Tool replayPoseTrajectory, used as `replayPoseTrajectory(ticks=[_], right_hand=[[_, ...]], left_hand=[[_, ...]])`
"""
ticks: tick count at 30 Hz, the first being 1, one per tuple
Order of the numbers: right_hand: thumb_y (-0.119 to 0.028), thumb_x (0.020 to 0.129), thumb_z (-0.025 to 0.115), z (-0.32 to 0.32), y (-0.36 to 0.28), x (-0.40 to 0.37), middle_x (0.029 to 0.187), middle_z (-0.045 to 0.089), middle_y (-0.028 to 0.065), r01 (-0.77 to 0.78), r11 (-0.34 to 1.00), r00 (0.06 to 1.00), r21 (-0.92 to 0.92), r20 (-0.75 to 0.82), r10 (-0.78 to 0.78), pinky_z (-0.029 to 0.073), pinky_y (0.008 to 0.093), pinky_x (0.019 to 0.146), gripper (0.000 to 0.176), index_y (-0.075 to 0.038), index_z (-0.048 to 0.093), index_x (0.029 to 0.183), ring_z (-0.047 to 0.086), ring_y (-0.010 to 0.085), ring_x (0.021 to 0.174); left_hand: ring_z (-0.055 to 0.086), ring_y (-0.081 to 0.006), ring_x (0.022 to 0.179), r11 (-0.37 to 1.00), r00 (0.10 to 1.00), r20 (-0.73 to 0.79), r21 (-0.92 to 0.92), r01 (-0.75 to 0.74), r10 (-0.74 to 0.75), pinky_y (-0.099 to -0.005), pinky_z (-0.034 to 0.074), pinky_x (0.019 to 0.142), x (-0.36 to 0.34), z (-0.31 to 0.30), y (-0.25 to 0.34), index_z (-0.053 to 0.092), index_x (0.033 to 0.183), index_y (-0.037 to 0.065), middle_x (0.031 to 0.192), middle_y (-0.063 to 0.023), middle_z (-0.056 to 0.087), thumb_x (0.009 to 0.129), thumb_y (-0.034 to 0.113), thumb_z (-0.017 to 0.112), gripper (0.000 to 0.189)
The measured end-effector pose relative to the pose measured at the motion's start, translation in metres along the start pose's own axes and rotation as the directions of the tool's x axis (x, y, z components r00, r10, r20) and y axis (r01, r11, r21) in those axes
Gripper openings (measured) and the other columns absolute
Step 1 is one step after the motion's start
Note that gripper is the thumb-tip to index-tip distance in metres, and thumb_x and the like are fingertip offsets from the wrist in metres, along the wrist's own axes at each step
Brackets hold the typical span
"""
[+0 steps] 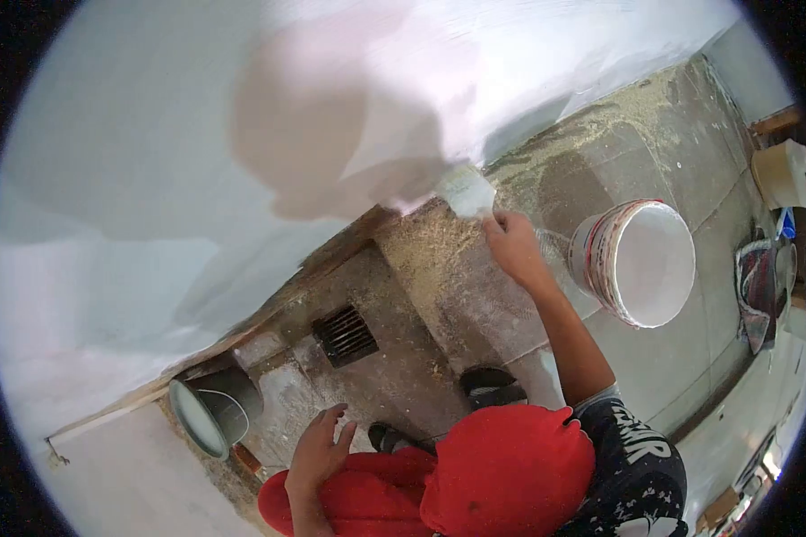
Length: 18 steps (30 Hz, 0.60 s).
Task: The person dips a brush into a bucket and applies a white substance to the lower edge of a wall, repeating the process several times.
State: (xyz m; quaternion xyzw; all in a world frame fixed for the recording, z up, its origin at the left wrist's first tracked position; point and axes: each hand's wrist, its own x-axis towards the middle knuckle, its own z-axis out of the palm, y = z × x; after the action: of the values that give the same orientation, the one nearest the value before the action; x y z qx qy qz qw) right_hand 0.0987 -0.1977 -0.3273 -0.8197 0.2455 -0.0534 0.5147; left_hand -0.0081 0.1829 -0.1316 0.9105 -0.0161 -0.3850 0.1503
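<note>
My right hand [515,245] is closed round the handle of a wide putty knife [468,191]. Its pale blade lies at the foot of the white wall [134,152], seemingly against the surface. The handle is mostly hidden by my fingers. My left hand [321,446] hangs over my red-clothed knee with fingers apart, holding nothing. To the right of my right forearm stands a large bucket [591,259], its inside coated white.
A grey bucket [242,398] with a wire handle is by the wall at lower left. A dark grate [345,336] is set in the dusty floor. At far right are a yellowish container [781,175] and a patterned cloth bag [754,309].
</note>
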Motion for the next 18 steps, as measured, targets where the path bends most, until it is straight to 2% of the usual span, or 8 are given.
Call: replayPoseTrajectory(ticks=[1,3,6,7,9,12,16,18], right_hand=[[-0.027,0.093,0.060,-0.006,-0.011,0.001,0.079,0.064,0.0280,0.002,1.000,1.000,0.005,0.001,-0.002,0.048,0.0453,0.070,0.035,0.007,0.067,0.091,0.063,0.0438,0.073],[-0.026,0.098,0.057,-0.022,-0.035,0.001,0.066,0.058,0.0070,-0.031,0.999,0.996,0.033,0.088,0.028,0.045,0.0327,0.059,0.035,0.006,0.064,0.088,0.054,0.0134,0.061],[-0.024,0.100,0.055,-0.049,-0.071,-0.002,0.064,0.055,0.0012,-0.034,0.978,0.992,0.205,0.123,0.009,0.039,0.0274,0.050,0.031,0.001,0.063,0.084,0.047,0.0080,0.053],[-0.024,0.100,0.055,-0.058,-0.081,-0.006,0.064,0.055,0.0012,-0.039,0.978,0.992,0.203,0.123,0.014,0.039,0.0274,0.050,0.031,0.001,0.063,0.084,0.047,0.0080,0.053],[-0.020,0.098,0.058,-0.068,-0.094,-0.016,0.062,0.051,0.0007,-0.036,0.914,0.996,0.403,0.091,0.000,0.040,0.0316,0.055,0.030,0.004,0.060,0.081,0.046,0.0073,0.060],[-0.020,0.099,0.056,-0.065,-0.085,-0.025,0.065,0.051,-0.0049,-0.133,0.806,0.985,0.576,0.164,0.046,0.038,0.0285,0.054,0.029,0.001,0.059,0.080,0.044,0.0047,0.059],[-0.020,0.098,0.058,-0.024,-0.050,-0.012,0.066,0.051,0.0005,-0.244,0.786,0.953,0.568,0.290,0.086,0.041,0.0327,0.056,0.030,0.003,0.059,0.080,0.047,0.0091,0.060],[-0.021,0.099,0.055,0.012,-0.007,0.002,0.063,0.051,-0.0018,0.027,0.943,0.992,0.332,0.108,-0.067,0.035,0.0272,0.049,0.028,-0.002,0.058,0.078,0.044,0.0067,0.053]], left_hand=[[0.059,-0.0408,0.116,1.000,1.000,-0.004,0.002,0.003,-0.003,-0.0453,0.048,0.098,0.000,0.000,-0.001,0.054,0.132,0.003,0.125,-0.0238,0.062,0.099,0.029,0.057,0.043],[0.060,-0.0408,0.115,1.000,1.000,0.000,0.028,0.005,-0.005,-0.0451,0.048,0.097,-0.001,0.001,-0.002,0.054,0.133,0.002,0.124,-0.0237,0.063,0.099,0.029,0.057,0.043],[0.060,-0.0410,0.115,0.999,1.000,0.013,0.022,0.027,-0.027,-0.0451,0.048,0.097,0.000,0.002,-0.001,0.054,0.133,0.003,0.124,-0.0239,0.062,0.099,0.029,0.057,0.043],[0.060,-0.0410,0.115,0.999,0.999,0.018,0.024,0.026,-0.027,-0.0451,0.048,0.097,0.000,0.003,-0.001,0.054,0.133,0.003,0.124,-0.0239,0.062,0.099,0.029,0.057,0.043],[0.060,-0.0411,0.115,0.999,0.999,0.021,0.032,0.031,-0.031,-0.0452,0.048,0.097,0.001,0.003,-0.002,0.054,0.133,0.003,0.124,-0.0239,0.062,0.099,0.030,0.057,0.044],[0.059,-0.0414,0.115,0.999,0.999,0.016,0.040,0.028,-0.029,-0.0453,0.048,0.097,0.003,0.001,0.002,0.055,0.133,0.003,0.123,-0.0237,0.063,0.099,0.030,0.057,0.044],[0.059,-0.0417,0.115,1.000,1.000,0.003,0.022,0.015,-0.015,-0.0455,0.048,0.097,0.004,0.002,-0.002,0.055,0.133,0.003,0.123,-0.0236,0.063,0.098,0.030,0.057,0.044],[0.059,-0.0418,0.115,0.999,1.000,0.005,0.027,0.017,-0.017,-0.0459,0.048,0.097,0.003,0.002,-0.001,0.055,0.133,0.004,0.124,-0.0237,0.062,0.098,0.030,0.058,0.044]])
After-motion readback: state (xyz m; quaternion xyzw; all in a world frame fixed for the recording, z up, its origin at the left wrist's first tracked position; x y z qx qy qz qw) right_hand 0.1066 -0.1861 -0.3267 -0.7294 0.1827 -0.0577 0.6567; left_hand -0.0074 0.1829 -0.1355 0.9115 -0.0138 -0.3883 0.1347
